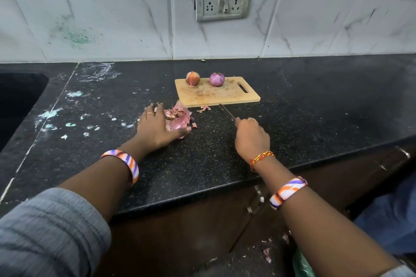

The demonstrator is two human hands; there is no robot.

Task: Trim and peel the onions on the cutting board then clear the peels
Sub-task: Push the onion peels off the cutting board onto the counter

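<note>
Your cutting board (pixel 217 94) sits toward the back of the black counter (pixel 315 105), with bare counter to its right and between your hands; the counter's front edge runs just under your wrists, and a sink (pixel 20 101) opens at far left. Two onions (pixel 193 78) (pixel 217 79) rest apart on the board's far edge. Your left hand (pixel 157 127) lies with fingers spread and lightly curved around the peels (pixel 177 117), just off the board's near left corner. Your right hand (pixel 252 136) grips the knife (pixel 227 112), its blade pointing at the board.
</note>
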